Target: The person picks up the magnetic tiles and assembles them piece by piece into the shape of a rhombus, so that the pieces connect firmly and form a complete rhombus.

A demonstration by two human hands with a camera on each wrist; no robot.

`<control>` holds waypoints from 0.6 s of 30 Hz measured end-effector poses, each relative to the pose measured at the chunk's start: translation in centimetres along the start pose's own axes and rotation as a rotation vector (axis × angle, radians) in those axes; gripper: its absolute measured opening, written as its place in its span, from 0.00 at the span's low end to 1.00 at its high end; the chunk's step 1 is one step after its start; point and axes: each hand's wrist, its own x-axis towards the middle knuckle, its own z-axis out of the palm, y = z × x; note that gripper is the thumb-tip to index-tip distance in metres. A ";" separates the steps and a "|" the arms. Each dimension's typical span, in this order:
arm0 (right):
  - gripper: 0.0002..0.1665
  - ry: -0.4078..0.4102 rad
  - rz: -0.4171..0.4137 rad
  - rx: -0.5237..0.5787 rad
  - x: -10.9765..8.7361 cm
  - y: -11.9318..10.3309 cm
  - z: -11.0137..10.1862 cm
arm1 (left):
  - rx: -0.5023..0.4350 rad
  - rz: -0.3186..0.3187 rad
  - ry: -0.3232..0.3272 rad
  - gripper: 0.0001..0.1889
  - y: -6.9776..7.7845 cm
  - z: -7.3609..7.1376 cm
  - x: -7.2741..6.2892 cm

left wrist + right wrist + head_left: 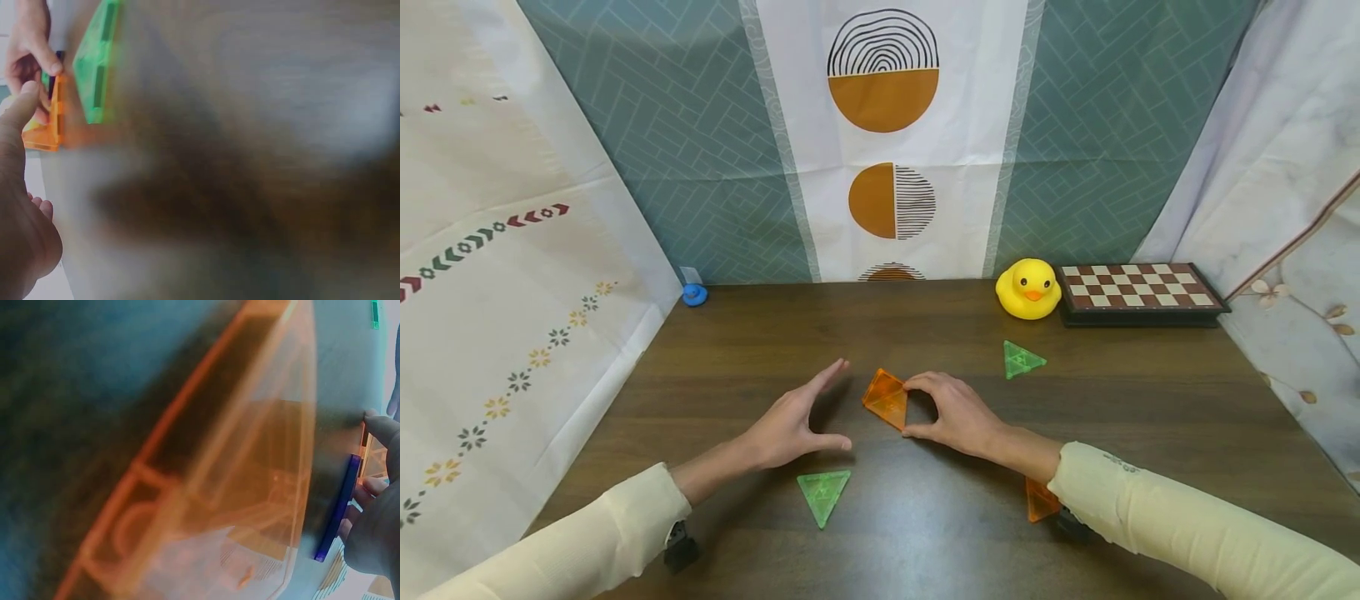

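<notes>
My right hand (958, 415) pinches a translucent orange tile piece (887, 400) by its right edge, thumb at the near end and fingers at the far end. In the right wrist view a dark blue strip (337, 509) shows beside those fingers. To the left of the piece, my left hand (790, 425) is held with fingers extended and thumb apart, touching nothing. A green triangular tile (823, 496) lies just in front of it. Another orange tile (1040, 500) is partly hidden under my right forearm and looms large in the right wrist view.
A second green triangular tile (1022, 360) lies farther back on the right of the wooden table (737, 333). Behind it stand a yellow rubber duck (1028, 290) and a checkered board box (1142, 292). A small blue duck (695, 294) sits in the far left corner. Curtains enclose the table.
</notes>
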 end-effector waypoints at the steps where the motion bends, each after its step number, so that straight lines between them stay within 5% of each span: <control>1: 0.38 0.001 0.000 -0.004 0.0 0.0 0.0 | 0.003 0.003 -0.002 0.63 0.0 0.0 -0.4; 10: 0.38 0.003 0.008 -0.017 0.0 0.0 0.0 | 0.016 -0.003 -0.070 0.58 0.1 -0.1 -3.0; 18: 0.39 0.000 0.009 -0.020 0.0 0.0 0.0 | 0.033 0.074 -0.146 0.54 0.2 -0.1 -4.9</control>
